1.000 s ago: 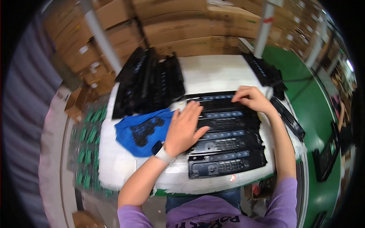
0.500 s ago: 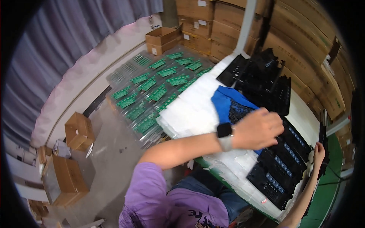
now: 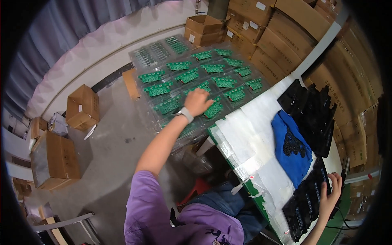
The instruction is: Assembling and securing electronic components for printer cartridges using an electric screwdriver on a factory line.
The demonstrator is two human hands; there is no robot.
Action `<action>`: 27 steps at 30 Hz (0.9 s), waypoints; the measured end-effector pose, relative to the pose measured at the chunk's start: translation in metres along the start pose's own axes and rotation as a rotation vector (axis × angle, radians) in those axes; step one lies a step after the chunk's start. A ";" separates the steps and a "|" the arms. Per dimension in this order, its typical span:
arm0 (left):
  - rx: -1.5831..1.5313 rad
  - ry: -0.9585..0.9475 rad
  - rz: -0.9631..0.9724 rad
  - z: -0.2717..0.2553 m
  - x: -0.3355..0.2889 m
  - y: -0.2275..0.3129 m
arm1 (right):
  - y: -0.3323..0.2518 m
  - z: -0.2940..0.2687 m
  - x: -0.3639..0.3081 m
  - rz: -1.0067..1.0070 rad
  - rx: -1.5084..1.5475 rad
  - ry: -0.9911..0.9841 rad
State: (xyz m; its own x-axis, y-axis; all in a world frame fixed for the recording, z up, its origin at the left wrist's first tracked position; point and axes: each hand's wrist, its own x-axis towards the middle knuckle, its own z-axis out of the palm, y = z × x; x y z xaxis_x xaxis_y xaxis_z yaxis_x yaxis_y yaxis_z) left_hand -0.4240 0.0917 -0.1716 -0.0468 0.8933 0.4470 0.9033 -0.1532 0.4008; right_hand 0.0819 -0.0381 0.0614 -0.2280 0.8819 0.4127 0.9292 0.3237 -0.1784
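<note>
My left hand, with a watch on its wrist, reaches out to the left over clear trays of green circuit boards on the floor. Its curled fingers are down on one green board; whether they grip it is hidden. My right hand rests with fingers spread on the row of black panels at the near right end of the white-covered table.
A blue cloth with small black parts lies on the table beside a heap of black trays. Cardboard boxes are stacked behind the table, and more boxes stand on the grey floor to the left.
My head has turned left, away from the table. My left hand left the black panels and swung out to the green boards on the floor; my right hand stays on the panels.
</note>
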 end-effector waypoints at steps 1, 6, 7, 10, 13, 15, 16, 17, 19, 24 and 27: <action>-0.008 0.000 -0.013 0.009 -0.003 0.003 | -0.027 0.003 0.004 -0.021 -0.009 -0.034; 0.188 -0.106 -0.170 0.047 -0.006 0.020 | -0.105 0.020 0.004 -0.145 -0.021 -0.165; 0.178 -0.108 -0.172 0.050 -0.004 0.023 | -0.113 0.023 0.002 -0.151 -0.004 -0.173; 0.089 -0.332 -0.218 0.037 0.007 0.027 | -0.131 0.031 -0.005 -0.151 0.014 -0.208; 0.015 -0.334 -0.240 0.029 0.018 0.026 | -0.141 0.035 -0.012 -0.186 0.001 -0.222; -0.086 -0.209 -0.276 0.013 0.038 0.009 | -0.146 0.040 -0.015 -0.186 0.026 -0.220; 0.004 -0.148 -0.255 0.007 0.045 -0.001 | -0.148 0.041 -0.017 -0.172 0.047 -0.225; 0.102 -0.086 -0.239 0.000 0.051 -0.013 | -0.151 0.043 -0.020 -0.162 0.078 -0.232; 0.124 -0.256 -0.342 0.014 0.060 -0.043 | -0.160 0.051 -0.021 -0.195 0.106 -0.237; 0.143 -0.256 -0.333 0.047 0.057 -0.048 | -0.174 0.081 -0.014 -0.326 0.191 -0.192; 0.059 -0.092 -0.363 0.045 0.057 -0.054 | -0.182 0.094 -0.007 -0.359 0.240 -0.176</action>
State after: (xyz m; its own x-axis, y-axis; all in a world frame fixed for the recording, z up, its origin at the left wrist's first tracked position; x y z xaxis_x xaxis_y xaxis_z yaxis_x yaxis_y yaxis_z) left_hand -0.4564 0.1700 -0.2034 -0.3323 0.9195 0.2099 0.8583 0.2025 0.4716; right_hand -0.1125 -0.0713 0.0071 -0.5877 0.7377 0.3322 0.6936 0.6708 -0.2626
